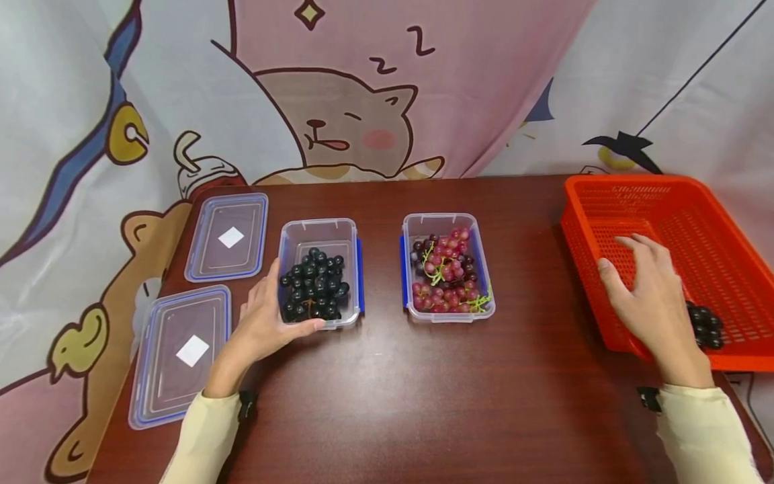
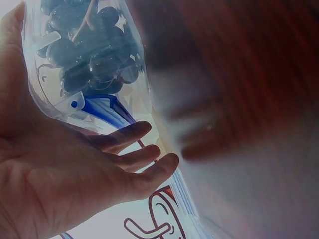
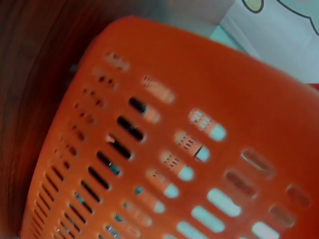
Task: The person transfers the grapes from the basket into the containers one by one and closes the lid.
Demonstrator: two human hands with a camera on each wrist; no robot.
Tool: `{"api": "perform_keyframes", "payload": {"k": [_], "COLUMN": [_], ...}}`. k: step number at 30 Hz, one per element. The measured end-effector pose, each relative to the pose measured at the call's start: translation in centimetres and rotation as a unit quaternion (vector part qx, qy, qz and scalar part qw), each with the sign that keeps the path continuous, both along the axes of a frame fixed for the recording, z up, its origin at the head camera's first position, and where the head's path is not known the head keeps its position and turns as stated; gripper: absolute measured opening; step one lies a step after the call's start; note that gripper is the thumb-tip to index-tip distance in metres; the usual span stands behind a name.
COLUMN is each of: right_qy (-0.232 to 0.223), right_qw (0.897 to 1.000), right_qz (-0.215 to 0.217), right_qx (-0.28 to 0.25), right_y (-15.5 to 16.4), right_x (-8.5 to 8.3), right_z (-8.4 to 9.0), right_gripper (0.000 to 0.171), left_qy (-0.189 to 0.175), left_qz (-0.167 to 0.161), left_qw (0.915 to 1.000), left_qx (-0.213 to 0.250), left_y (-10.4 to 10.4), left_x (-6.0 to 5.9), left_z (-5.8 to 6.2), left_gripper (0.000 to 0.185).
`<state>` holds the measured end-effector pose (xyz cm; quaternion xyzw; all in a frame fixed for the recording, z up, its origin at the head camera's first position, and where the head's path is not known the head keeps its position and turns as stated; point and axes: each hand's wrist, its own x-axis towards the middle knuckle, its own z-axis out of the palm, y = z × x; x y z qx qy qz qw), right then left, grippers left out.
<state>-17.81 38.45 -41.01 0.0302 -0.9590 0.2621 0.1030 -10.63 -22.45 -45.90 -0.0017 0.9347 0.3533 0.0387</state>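
A clear plastic container (image 1: 319,228) with dark grapes (image 1: 314,286) stands left of the table's middle. My left hand (image 1: 266,323) rests against its near left corner, thumb along the front rim and fingers along the left side. Up close in the left wrist view, the hand (image 2: 75,164) has several fingers extended below the container's blue clasp (image 2: 107,108). My right hand (image 1: 653,302) hovers over the left part of the orange basket (image 1: 580,269), thumb and fingers apart with nothing between them. Dark grapes (image 1: 706,326) lie in the basket beside that wrist.
A second clear container (image 1: 441,318) holds red grapes (image 1: 447,259) and darker ones. Two clear lids (image 1: 208,269) (image 1: 163,376) with blue seals and white labels lie at the table's left. A printed curtain (image 1: 484,81) hangs behind. The basket's slotted wall (image 3: 164,55) fills the right wrist view.
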Motion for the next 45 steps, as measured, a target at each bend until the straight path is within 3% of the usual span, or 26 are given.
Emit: {"api": "perform_keyframes", "payload": {"k": [14,18,22,28,37,45], "right_qy": [-0.056,-0.072,-0.103,-0.173,-0.217,-0.265], "right_qw": [0.997,0.994,0.985,0.967,0.957,0.946], "right_qz": [0.023,-0.005,-0.031,-0.014,0.005,-0.015], "right_qx": [0.053,0.082,0.131,0.189,0.192,0.187], "right_y": [2.9,3.6,4.6,6.7,7.7,8.7], "right_x": [-0.1,0.0,0.1,0.2,0.4,0.8], "right_z": [0.4,0.2,0.0,-0.7,-1.3,-1.4], "right_gripper": [0.064,0.067,0.077,0.095,0.093,0.093], "left_qy": [0.004,0.004,0.002,0.003,-0.004,-0.009], "left_qz": [0.001,0.000,0.000,0.001,0.007,0.006], "left_qw": [1.0000,1.0000,1.0000,1.0000,1.0000,0.9999], "left_qx": [-0.002,-0.002,-0.002,-0.003,0.001,0.002], "left_y": [-0.1,-0.1,-0.1,-0.2,-0.1,0.1], "left_x": [0.1,0.1,0.0,0.2,0.5,0.6], "left_z": [0.1,0.1,0.1,0.0,-0.4,-0.4], "left_gripper": [0.145,0.145,0.146,0.146,0.145,0.145]}}
